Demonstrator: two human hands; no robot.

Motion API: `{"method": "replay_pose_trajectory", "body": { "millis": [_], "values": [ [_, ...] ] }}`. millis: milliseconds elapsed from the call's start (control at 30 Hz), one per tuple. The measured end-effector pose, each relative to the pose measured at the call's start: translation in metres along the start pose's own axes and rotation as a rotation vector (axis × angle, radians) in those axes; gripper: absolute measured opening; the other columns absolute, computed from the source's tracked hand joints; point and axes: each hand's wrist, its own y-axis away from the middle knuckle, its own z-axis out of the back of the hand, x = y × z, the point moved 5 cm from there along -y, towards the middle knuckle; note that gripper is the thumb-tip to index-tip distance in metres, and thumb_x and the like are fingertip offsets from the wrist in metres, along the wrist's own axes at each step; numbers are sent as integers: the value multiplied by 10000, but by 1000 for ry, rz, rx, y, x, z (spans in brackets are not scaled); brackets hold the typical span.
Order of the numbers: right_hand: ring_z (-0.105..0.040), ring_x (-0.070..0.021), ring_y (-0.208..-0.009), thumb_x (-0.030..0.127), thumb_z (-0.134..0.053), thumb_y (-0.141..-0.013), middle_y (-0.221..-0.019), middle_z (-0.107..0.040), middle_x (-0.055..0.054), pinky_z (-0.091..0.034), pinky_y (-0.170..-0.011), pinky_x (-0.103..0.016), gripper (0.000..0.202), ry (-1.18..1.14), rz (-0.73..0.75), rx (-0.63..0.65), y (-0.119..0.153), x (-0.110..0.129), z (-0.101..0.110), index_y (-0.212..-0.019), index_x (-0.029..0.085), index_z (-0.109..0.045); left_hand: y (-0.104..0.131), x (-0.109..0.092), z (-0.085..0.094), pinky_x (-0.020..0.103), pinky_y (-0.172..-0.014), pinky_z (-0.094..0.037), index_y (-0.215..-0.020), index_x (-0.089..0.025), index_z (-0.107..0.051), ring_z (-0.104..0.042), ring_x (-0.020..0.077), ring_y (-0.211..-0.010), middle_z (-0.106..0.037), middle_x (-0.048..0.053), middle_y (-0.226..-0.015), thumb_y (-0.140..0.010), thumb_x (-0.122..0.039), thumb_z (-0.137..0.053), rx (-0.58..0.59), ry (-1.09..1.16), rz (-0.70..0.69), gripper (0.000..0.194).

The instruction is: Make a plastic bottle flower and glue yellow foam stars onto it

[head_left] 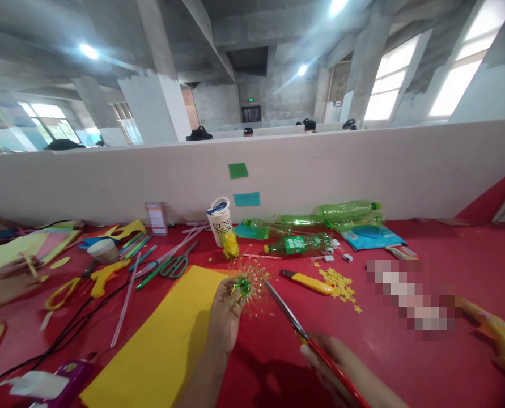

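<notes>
Trimming seems to be the step in hand, on a cut bottle top (pixel 244 287) just off the right edge of the yellow sheet (pixel 158 345). The left hand (pixel 226 309), partly over that edge, pinches its green middle with fingers closed. Thin, see-through plastic strips spread around it like a sunburst, stiff and slightly glossy. Well to the right of the sheet, the right hand (pixel 335 354) is wrapped around the red handles of the scissors (pixel 292 322); their metal blades point toward the strips and look together or nearly so, and whether the tip touches a strip I cannot tell. Any further snip would call for parting the blades and turning the bottle top steadily. Farther right of the sheet lie a ribbed plastic craft knife (pixel 309 281) and flat, pointed yellow stars (pixel 339 283); beyond its far edge, smooth, rounded green bottles (pixel 298 244) and a printed cup (pixel 219 224).
</notes>
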Motion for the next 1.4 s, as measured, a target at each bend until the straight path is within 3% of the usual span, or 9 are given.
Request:
{"method": "replay_pose_trajectory", "body": {
  "millis": [333,600,900,1067,1267,1400],
  "values": [
    [-330,-82,-453,771,-387,-756,-535,-334,73,-226,-410,-207,562,46,53,-2,-3,3,2,-721,210,-401,-2,1,4,258,-801,-481,-865,-211,-614,-640,129,-845,-680,2,-926,-652,-170,-749,-36,-26,-7,255],
    [-382,-104,-551,703,-434,-787,-603,-370,47,-299,-467,-210,515,117,129,-9,3,23,8,-680,201,-395,1,4,6,246,-768,-472,-913,-204,-597,-620,126,-823,-650,10,-894,-669,-163,-727,-22,-27,13,280],
    [-354,-73,-395,643,-447,-825,-469,-342,86,-261,-412,-212,456,125,108,7,-9,10,6,-701,209,-384,3,5,1,330,-840,-477,-865,-223,-588,-596,141,-869,-617,-10,-909,-693,-150,-692,-5,-44,7,214],
    [-354,-60,-362,631,-441,-831,-463,-313,106,-268,-369,-184,438,44,108,-23,-6,9,8,-709,219,-354,2,6,3,292,-849,-464,-869,-256,-585,-581,132,-888,-599,-14,-968,-701,-140,-675,-8,-108,-1,223],
    [-384,-64,-316,489,-540,-808,-414,-375,111,-299,-344,-170,339,-32,138,-53,-8,7,7,-686,221,-373,3,2,1,250,-766,-453,-889,-288,-579,-566,133,-840,-582,-23,-1006,-705,-186,-664,25,-200,-59,227],
    [-440,-67,-334,424,-543,-758,-633,-607,44,-348,-359,-193,242,-156,219,-153,-17,3,12,-810,217,-429,8,5,-5,233,-747,-435,-897,-269,-585,-546,132,-811,-576,-20,-907,-674,-162,-686,15,-272,-65,267]
  ]
}}
